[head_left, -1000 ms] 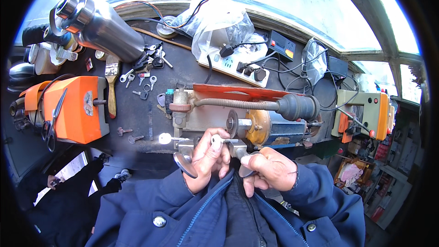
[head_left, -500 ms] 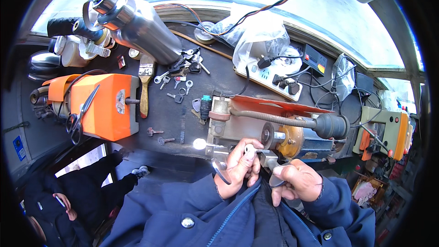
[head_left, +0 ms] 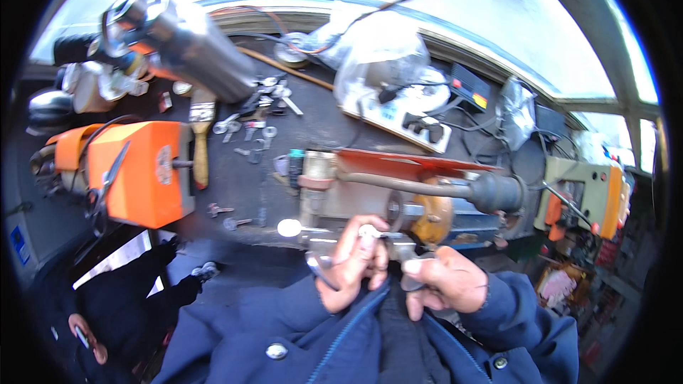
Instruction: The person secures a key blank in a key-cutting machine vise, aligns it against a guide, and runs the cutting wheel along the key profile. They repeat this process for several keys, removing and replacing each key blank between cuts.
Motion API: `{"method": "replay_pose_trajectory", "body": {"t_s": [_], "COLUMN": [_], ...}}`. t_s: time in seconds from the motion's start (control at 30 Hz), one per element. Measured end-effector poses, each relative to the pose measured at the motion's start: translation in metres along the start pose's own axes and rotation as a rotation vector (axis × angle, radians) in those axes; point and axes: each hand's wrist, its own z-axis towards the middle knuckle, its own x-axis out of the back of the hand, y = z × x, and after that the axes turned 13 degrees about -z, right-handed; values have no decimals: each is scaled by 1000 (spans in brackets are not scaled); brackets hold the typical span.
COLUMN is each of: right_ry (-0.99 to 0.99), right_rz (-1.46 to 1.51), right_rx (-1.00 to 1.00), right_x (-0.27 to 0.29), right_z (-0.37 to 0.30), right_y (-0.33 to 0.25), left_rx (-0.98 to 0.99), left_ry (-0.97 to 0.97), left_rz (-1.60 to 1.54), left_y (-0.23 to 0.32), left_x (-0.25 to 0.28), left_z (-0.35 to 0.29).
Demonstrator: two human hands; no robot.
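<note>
Your left hand point(head_left: 352, 259) pinches the key point(head_left: 370, 231) at the machine's vise point(head_left: 398, 245); your right hand point(head_left: 445, 281), at 3 o'clock, grips the clamp knob point(head_left: 413, 281). Seat the key flat before you tighten.

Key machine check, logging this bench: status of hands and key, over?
Left hand pinching a key at the key-cutting machine. Right hand gripping the machine's front handle. Loose keys on bench behind, not obstructing.

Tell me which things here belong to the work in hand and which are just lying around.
In use:
left hand pinching a key
right hand at the clamp
key-cutting machine

Lying about:
loose keys
paintbrush
orange machine
scissors
power strip
</note>
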Motion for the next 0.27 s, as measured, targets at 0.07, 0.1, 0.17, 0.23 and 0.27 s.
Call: {"method": "replay_pose_trajectory", "body": {"t_s": [0.07,0.1,0.17,0.23,0.27], "right_ry": [21,14,110,114,119], "right_rz": [-48,-118,-13,-110,-150], "right_rx": [54,114,179,170,126], "right_x": [-1,-1,-12,-11,-11], "right_z": [1,4,8,8,9], "right_y": [7,9,15,19,20], "left_rx": [-7,-11,3,-1,1], "left_ry": [3,12,27,12,9], "left_rz": [-12,-2,-35,-19,-20], "left_y": [0,1,2,3,4], "left_x": [-1,-1,-3,-4,-4], "left_z": [1,2,1,2,2]}}
